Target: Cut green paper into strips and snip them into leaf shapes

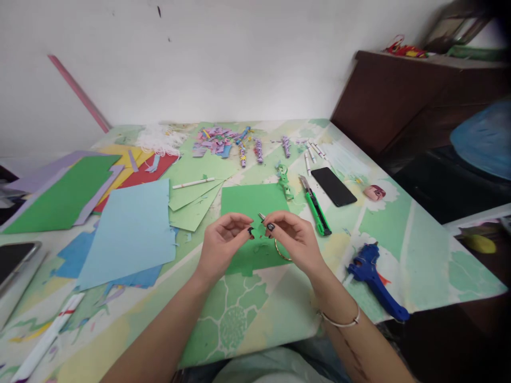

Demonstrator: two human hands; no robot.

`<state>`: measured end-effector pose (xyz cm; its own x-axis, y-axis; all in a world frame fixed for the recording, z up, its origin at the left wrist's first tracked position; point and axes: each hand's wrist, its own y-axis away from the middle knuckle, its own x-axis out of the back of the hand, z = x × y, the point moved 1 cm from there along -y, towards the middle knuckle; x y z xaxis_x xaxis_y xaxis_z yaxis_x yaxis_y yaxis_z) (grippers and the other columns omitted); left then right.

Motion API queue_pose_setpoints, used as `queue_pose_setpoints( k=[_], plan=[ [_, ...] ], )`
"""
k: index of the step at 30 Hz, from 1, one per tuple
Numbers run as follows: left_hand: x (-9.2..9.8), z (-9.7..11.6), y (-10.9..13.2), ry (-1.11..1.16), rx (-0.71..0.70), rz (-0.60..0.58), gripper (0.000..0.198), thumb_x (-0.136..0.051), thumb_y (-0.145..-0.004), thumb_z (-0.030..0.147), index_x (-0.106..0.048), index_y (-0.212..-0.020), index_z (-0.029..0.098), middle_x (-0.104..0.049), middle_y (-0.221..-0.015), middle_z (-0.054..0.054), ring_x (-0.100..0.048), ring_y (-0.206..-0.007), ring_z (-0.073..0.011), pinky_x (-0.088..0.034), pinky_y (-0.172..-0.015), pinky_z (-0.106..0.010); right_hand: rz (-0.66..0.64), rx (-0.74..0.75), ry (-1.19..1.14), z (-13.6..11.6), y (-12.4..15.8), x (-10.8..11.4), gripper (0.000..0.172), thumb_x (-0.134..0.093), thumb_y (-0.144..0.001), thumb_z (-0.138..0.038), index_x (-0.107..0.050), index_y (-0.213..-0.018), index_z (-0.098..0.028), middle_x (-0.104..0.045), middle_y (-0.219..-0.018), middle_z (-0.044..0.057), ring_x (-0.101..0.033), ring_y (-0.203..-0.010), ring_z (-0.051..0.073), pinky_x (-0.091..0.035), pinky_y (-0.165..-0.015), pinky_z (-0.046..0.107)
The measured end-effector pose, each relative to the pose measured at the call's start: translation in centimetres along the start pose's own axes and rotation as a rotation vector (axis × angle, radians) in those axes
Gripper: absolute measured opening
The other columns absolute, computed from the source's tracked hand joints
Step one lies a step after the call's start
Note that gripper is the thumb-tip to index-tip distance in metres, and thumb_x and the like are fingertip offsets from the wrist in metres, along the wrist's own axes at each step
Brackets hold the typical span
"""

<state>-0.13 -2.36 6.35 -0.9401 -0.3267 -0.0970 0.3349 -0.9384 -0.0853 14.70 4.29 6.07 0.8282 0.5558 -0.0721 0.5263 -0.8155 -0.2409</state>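
Note:
My left hand pinches a small green paper piece between thumb and fingertips, over a green paper sheet. Closed around small scissors, my right hand is just beside it. The scissors show a gold ring handle below the hand and a silver tip next to the green piece; the rest is hidden by my fingers. Beyond my right hand lies a curled green paper strip. A green utility knife with its blade out rests to the right.
Blue sheets, pale green sheets and other coloured papers lie left. Paper scraps, white string and rolled paper pieces are at the back. On the right are a phone and a blue glue gun.

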Motion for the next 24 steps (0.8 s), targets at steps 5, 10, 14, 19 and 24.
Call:
queue_pose_setpoints(
  k=[5, 10, 14, 19, 24],
  plan=[
    [0.0, 0.1, -0.1, 0.001, 0.007, -0.003, 0.015, -0.069, -0.071, 0.023, -0.064, -0.082, 0.014, -0.065, -0.074, -0.003, -0.062, -0.067, -0.0141, -0.052, -0.066, -0.027, -0.015, -0.064, -0.072, 0.2, -0.2, -0.1, 0.015, -0.067, -0.075, -0.029, -0.061, -0.080, -0.016, -0.063, -0.070, 0.001, -0.060, -0.063, 0.012, -0.052, -0.062, 0.026],
    [-0.1, 0.3, -0.2, -0.004, 0.021, -0.014, 0.014, -0.070, -0.070, 0.023, -0.064, -0.079, 0.014, -0.066, -0.073, -0.003, -0.062, -0.065, -0.0142, -0.052, -0.066, -0.027, -0.005, -0.090, -0.095, 0.4, -0.3, -0.2, 0.017, -0.069, -0.072, -0.030, -0.061, -0.078, -0.016, -0.064, -0.070, 0.002, -0.062, -0.064, 0.012, -0.053, -0.062, 0.026],
    [-0.1, 0.2, -0.3, 0.002, 0.024, -0.027, 0.013, -0.070, -0.070, 0.022, -0.064, -0.078, 0.014, -0.066, -0.072, -0.002, -0.063, -0.066, -0.0139, -0.053, -0.067, -0.027, 0.010, -0.097, -0.089, 0.5, -0.3, -0.2, 0.016, -0.069, -0.071, -0.028, -0.061, -0.078, -0.016, -0.064, -0.070, 0.002, -0.062, -0.065, 0.012, -0.053, -0.062, 0.026],
    [-0.1, -0.1, -0.3, 0.006, 0.021, -0.043, 0.015, -0.071, -0.069, 0.024, -0.064, -0.079, 0.014, -0.067, -0.072, -0.003, -0.065, -0.068, -0.0158, -0.054, -0.069, -0.029, 0.018, -0.100, -0.048, 0.5, -0.4, -0.3, 0.018, -0.069, -0.071, -0.029, -0.061, -0.080, -0.016, -0.064, -0.071, 0.001, -0.062, -0.063, 0.012, -0.052, -0.060, 0.025],
    [0.0, -0.5, -0.5, -0.004, 0.029, -0.056, 0.016, -0.070, -0.069, 0.024, -0.062, -0.079, 0.014, -0.065, -0.070, -0.002, -0.065, -0.060, -0.0153, -0.054, -0.063, -0.028, 0.029, -0.106, 0.028, 1.3, -0.4, -0.1, 0.016, -0.067, -0.072, -0.028, -0.064, -0.081, -0.016, -0.065, -0.070, 0.002, -0.061, -0.063, 0.012, -0.052, -0.061, 0.025]
  ],
)
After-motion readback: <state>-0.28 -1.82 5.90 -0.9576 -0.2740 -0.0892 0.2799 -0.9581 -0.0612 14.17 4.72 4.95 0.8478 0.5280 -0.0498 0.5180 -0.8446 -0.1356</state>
